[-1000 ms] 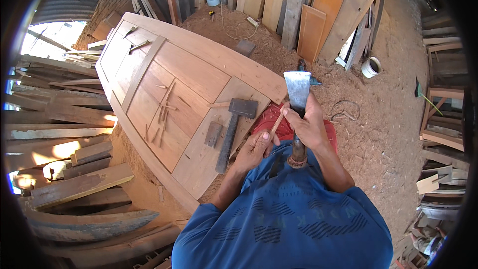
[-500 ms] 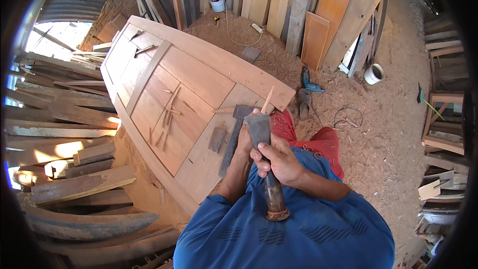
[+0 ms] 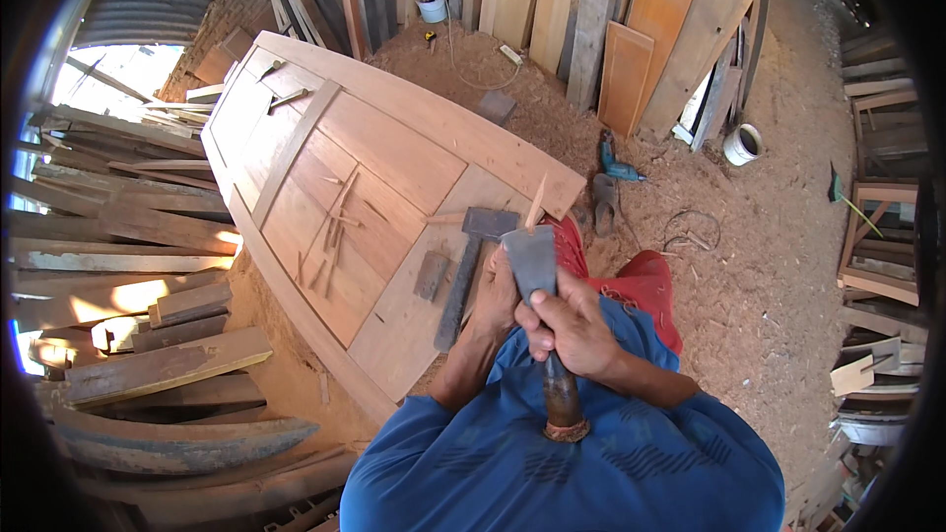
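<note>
when looking from left to right, find first a heap of rough timber [image 3: 163, 369], then a big wooden panel [image 3: 399, 163] with thin sticks [image 3: 340, 217] lying scattered on its middle part. nearer to the body, on the same panel, notice a small dark wooden block [image 3: 431, 276] and, just beside it, a hammer [image 3: 467, 278] with a dark handle. next, see the left hand [image 3: 496, 288], with fingers curled closed, having hold of a wooden sliver [image 3: 535, 202]; cannot tell the exact grip, because of being partly covered by metal. observe this sliver rising, with pointed end up, beyond the blade edge of a wide chisel [image 3: 532, 261], near the panel's corner. below the blade, see the right hand [image 3: 574, 330] wrapped closed around the chisel, with the butt toward the blue shirt [image 3: 562, 478]. further right, find a blue-green drill [image 3: 618, 166] on the ground, red trousers [image 3: 645, 294], and last a pale bucket [image 3: 736, 151].
</note>
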`<state>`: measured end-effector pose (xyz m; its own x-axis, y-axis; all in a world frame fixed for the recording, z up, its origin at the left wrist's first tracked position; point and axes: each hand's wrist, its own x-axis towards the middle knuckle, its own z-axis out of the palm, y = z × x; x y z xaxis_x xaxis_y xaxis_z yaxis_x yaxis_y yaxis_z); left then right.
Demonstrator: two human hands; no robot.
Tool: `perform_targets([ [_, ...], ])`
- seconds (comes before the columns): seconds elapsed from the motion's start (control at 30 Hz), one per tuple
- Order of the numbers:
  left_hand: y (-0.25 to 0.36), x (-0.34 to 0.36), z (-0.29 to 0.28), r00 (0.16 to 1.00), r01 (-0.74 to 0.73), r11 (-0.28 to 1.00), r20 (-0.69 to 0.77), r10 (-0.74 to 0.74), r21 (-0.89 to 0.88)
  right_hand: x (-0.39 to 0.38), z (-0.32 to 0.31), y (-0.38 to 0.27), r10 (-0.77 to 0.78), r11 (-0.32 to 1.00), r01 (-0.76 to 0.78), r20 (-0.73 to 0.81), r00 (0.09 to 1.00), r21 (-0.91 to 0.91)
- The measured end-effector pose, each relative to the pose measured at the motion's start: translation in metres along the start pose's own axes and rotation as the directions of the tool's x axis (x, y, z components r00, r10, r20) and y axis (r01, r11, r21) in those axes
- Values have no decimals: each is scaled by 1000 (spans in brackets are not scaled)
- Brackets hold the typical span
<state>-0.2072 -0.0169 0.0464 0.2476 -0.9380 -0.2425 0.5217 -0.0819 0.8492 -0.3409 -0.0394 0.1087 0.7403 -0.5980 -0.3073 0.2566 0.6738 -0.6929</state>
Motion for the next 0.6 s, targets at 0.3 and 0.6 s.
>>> perform_targets([
  [0.3, -7, -6, -4, 997, -59, 994, 36, 62, -91, 0, -2, 1, -22, 1000, 23, 28, 999, -20],
  [0.6, -22, -50, -11, 966, -123, 982, 211, 152, -146, -25, -37, -32, -375, 927, 356, -328, 867, -121],
])
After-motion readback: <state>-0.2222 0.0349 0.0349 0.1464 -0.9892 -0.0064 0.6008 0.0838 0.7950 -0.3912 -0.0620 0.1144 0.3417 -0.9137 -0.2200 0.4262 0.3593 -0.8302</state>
